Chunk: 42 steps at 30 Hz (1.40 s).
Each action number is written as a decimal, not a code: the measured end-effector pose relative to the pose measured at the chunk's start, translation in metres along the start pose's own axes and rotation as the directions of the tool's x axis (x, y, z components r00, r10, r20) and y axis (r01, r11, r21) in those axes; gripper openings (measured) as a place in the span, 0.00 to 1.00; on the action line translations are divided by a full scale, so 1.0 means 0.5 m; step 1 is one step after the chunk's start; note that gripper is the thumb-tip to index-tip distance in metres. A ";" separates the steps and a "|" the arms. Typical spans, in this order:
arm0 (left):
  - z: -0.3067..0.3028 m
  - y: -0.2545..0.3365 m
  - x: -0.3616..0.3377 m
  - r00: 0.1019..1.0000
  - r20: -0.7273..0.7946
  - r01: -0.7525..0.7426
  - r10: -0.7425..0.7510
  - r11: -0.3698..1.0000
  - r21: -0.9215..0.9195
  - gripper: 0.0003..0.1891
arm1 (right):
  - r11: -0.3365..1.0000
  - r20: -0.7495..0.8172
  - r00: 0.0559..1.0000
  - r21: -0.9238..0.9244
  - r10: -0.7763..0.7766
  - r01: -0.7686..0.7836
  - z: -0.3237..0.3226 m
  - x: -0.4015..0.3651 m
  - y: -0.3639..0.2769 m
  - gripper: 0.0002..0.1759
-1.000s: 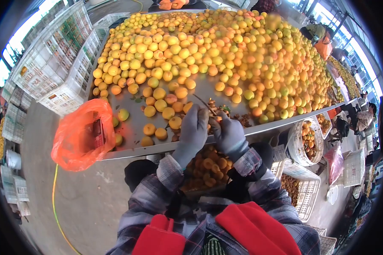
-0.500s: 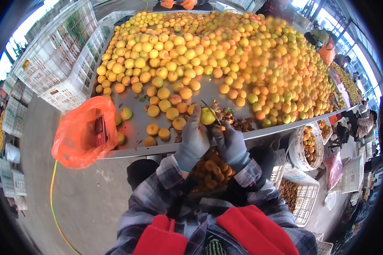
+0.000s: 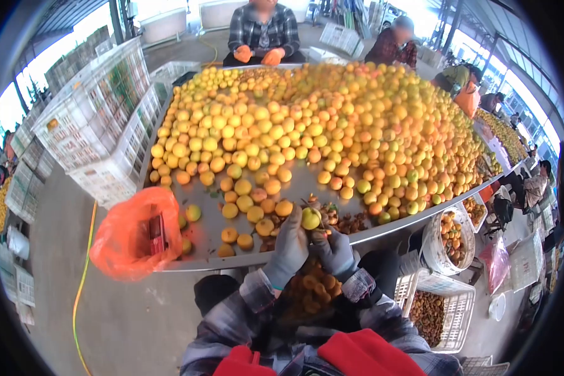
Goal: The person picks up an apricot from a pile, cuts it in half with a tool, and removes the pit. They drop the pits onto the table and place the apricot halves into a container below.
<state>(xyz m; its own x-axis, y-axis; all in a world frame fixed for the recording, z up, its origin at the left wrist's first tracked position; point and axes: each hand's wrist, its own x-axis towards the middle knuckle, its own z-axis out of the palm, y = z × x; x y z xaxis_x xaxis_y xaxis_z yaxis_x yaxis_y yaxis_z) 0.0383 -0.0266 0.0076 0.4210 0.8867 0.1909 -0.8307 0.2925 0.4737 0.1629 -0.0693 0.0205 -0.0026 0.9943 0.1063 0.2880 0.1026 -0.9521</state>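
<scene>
Yellow-green fruit [image 3: 311, 218] sits gripped in your gloved left hand [image 3: 288, 243], at the near side of the metal table [image 3: 302, 183]; your right hand [image 3: 334, 249] curls just beside, its grip unclear.

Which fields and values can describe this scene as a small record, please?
Left hand: grey-gloved, holding a yellow-green fruit
Right hand: grey-gloved, beside that fruit; its grip is unclear
Table: metal, bearing a large fruit pile
Bag: orange, at the table's near left corner
Bucket: white, right of the hands, containing fruit
Crates: white, stacked left of the table
</scene>
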 end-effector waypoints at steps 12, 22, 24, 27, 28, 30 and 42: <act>-0.017 -0.018 -0.006 0.976 -0.216 0.086 -0.035 0.969 0.233 0.22 | 0.989 -0.142 0.990 0.148 0.018 0.003 -0.026 0.038 0.086 0.16; -0.008 -0.021 0.011 0.928 -0.371 0.048 0.036 0.975 0.215 0.16 | 0.958 0.009 0.997 0.277 0.079 -0.079 -0.027 0.066 0.074 0.18; -0.005 -0.024 0.018 0.933 -0.361 0.059 0.007 0.983 0.172 0.15 | 0.968 -0.009 0.996 0.240 0.086 -0.081 -0.026 0.063 0.094 0.18; -0.014 -0.027 0.024 0.947 -0.323 0.058 0.006 0.980 0.191 0.15 | 0.965 -0.039 0.996 0.254 0.085 -0.072 -0.026 0.064 0.076 0.19; -0.016 -0.026 0.024 0.943 -0.331 0.089 -0.028 0.981 0.172 0.15 | 0.958 -0.014 0.996 0.275 0.092 -0.084 -0.028 0.065 0.069 0.18; -0.008 -0.024 0.027 0.944 -0.329 0.093 -0.025 0.977 0.190 0.15 | 0.950 0.033 0.993 0.289 0.115 -0.119 -0.035 0.064 0.048 0.18; -0.068 -0.055 0.024 0.929 -0.371 0.146 0.008 0.911 0.385 0.14 | 0.986 -0.006 1.000 0.167 0.028 -0.027 -0.028 0.061 0.086 0.18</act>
<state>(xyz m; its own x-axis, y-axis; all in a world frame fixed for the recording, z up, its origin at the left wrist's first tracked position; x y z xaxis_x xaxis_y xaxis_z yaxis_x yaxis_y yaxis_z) 0.0541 -0.0118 -0.0324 0.2492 0.9586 -0.1378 -0.5557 0.2580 0.7903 0.1886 -0.0349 -0.0130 0.0116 0.9966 0.0812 0.1243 0.0792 -0.9891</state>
